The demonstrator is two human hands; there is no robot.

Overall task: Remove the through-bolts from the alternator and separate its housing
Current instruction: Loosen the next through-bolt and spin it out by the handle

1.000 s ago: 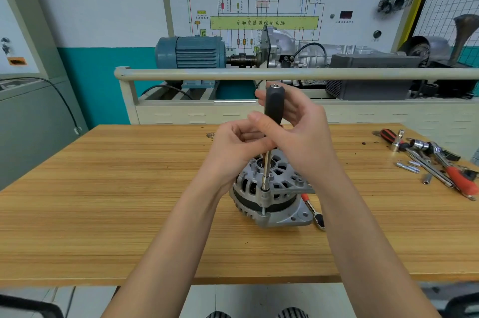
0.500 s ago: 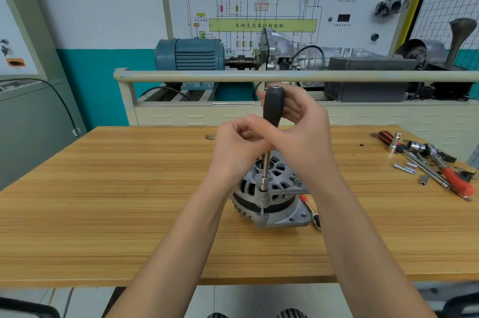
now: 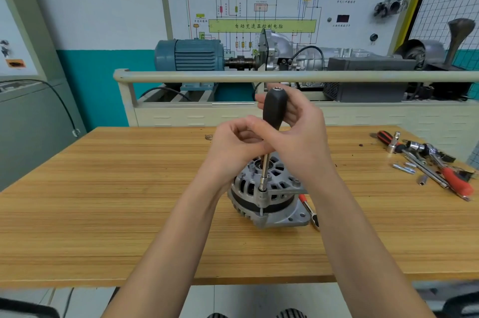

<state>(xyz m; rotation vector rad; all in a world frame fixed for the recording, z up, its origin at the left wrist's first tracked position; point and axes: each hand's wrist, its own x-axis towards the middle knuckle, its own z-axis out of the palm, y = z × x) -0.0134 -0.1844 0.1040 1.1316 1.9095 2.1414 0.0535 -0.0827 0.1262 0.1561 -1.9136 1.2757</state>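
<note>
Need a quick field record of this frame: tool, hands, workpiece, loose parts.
tool: nut driver, black handle, shaft nearly upright
tool tip: seated on a through-bolt at the alternator's near edge
right hand: holds the handle
left hand: pinches the driver at the base of the handle
workpiece: alternator, resting on the wooden table, housing halves not yet apart
beside alternator: ratchet, red-marked, on its right
loose parts: bolts lying by the hand tools at the table's right
</note>
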